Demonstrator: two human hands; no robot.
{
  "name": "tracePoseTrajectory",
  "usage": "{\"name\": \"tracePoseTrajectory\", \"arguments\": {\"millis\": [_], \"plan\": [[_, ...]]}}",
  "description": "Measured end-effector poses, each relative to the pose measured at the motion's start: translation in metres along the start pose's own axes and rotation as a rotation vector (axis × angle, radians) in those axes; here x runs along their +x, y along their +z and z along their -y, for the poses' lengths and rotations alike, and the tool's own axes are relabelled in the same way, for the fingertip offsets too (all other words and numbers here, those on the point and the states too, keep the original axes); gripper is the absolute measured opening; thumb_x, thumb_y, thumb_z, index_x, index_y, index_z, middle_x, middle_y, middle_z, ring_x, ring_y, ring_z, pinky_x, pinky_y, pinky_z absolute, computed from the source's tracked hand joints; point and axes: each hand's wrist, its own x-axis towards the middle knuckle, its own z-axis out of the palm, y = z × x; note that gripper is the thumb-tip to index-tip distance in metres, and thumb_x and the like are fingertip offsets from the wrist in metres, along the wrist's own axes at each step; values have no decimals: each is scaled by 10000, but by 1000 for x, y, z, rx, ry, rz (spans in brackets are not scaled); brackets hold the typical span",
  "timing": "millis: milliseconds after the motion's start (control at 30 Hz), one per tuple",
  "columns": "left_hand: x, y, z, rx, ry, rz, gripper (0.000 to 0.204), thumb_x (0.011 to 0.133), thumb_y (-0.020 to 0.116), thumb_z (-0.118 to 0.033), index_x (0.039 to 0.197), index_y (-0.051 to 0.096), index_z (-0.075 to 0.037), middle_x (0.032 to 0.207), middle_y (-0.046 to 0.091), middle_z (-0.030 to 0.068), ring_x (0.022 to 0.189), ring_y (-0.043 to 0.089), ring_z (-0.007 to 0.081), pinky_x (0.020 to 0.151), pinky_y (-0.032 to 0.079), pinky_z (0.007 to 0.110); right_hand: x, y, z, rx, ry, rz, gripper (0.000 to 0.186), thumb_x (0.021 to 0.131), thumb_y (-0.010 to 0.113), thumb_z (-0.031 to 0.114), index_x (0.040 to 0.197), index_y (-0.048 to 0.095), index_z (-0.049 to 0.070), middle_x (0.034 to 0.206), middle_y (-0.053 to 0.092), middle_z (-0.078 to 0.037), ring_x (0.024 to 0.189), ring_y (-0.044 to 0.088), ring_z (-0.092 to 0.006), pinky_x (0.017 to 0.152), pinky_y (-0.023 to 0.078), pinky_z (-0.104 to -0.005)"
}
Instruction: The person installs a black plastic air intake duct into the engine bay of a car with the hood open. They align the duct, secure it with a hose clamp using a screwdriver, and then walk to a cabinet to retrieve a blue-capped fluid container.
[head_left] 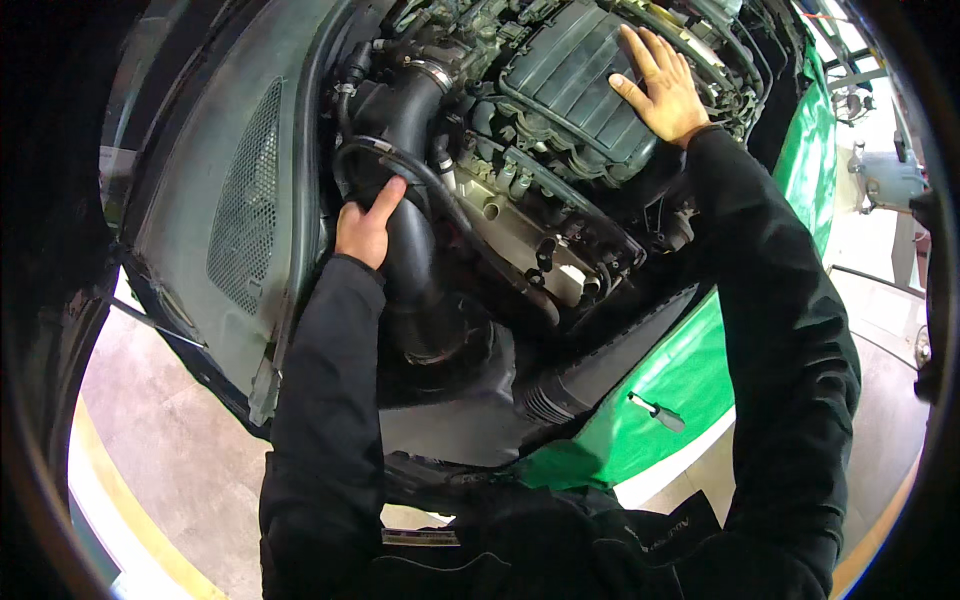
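My left hand (368, 230) is at the side of a thick black air intake pipe (408, 245), its thumb lying over the pipe. The other fingers curl down out of sight beside it. Flat on the ribbed black engine cover (575, 85) rests my right hand (662, 95), fingers spread and nothing in it. A metal hose clamp (430, 72) circles the pipe's upper end, and its lower end meets a black housing (450, 350). A thinner black hose (440, 190) curves across the pipe near my left thumb.
Green cloth (690, 355) covers the car's edge at the near right; a tool with a dark handle (660, 412) lies on it. A grey panel with a mesh grille (245, 200) borders the engine on the left. Bare metal (505, 215) shows between pipe and cover.
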Motion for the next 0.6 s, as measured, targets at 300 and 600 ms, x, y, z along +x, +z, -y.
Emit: {"name": "tracePoseTrajectory", "arguments": {"millis": [300,600], "plan": [[15,-4,20,88,59,-85,758,858,796,-565,1132,694,134,1149,727,208,1109,660,267,997,483,366,-1,-1,0,48,17,-46,800,999,523,622,1635,287,200,1626,328,-254,1504,312,-449,1224,238,-568],[10,-6,7,255,23,22,754,871,792,-528,1308,645,68,1288,687,149,1186,644,242,1024,476,352,1,-4,8,6,83,7,729,1010,582,497,1553,412,41,1555,414,-303,1482,355,-419,1219,290,-444]]}}
